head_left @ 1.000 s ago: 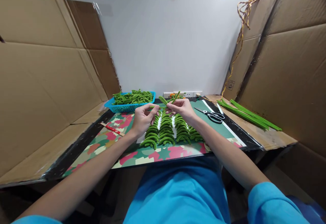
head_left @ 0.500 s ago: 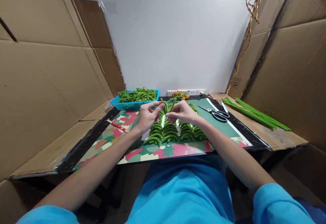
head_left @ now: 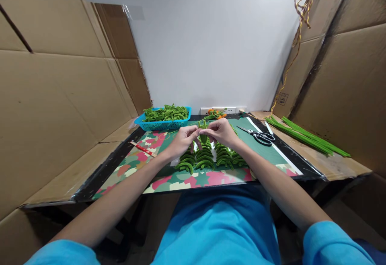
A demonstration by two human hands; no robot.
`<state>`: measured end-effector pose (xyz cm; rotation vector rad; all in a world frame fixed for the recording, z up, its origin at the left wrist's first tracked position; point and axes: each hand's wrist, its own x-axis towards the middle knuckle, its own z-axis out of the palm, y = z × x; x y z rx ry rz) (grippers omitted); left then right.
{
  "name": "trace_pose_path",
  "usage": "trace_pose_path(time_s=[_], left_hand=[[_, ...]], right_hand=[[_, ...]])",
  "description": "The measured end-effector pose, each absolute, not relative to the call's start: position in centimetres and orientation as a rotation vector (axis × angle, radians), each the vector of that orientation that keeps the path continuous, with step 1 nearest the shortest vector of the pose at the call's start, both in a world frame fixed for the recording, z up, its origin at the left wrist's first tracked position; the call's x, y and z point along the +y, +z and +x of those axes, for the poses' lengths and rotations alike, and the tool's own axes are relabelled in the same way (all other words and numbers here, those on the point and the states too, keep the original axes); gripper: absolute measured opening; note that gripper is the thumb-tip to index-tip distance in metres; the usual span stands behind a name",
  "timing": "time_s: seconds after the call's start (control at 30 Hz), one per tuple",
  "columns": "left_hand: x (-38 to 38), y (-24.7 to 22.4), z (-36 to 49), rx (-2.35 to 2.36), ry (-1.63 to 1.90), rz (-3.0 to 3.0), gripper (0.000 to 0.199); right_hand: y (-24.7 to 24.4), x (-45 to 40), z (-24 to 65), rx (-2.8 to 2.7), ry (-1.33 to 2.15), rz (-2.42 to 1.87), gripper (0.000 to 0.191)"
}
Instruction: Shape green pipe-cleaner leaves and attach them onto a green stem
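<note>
A short green pipe-cleaner piece [head_left: 204,138] with two ends sticking up is pinched between both hands above the mat. My left hand [head_left: 184,140] closes thumb and forefinger on its left side. From the right, my right hand [head_left: 222,132] grips it with the fingertips, nearly touching the left. Beneath them, curved green pipe-cleaner pieces [head_left: 205,163] lie in several columns on white strips. My fingers partly cover the held piece and the far ends of the columns.
A blue basket [head_left: 157,125] piled with green pieces stands at the back left. Black-handled scissors [head_left: 262,137] lie on the green mat [head_left: 245,130]. Long green stems [head_left: 310,136] rest on cardboard at right. A red stick [head_left: 143,148] lies left; orange flowers [head_left: 217,114] sit behind.
My hands have come closer together, and the two upright ends of the green pipe-cleaner piece now stand nearer each other. The view has shifted slightly.
</note>
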<state>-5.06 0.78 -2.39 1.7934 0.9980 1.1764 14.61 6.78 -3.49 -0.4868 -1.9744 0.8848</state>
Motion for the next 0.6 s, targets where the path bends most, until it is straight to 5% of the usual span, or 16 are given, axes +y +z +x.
trace_pose_path(time_s=[0.37,0.6], left_hand=[[1.02,-3.34,-5.19,0.934,1.113,1.686,0.052],[0.65,-3.02,-4.59,0.936,1.165,1.665,0.05]], right_hand=[[-3.8,6.51,14.24,-2.063,0.295,-0.594,0.069],[-3.75,5.97,14.21,-2.059,0.225,-0.671,0.042]])
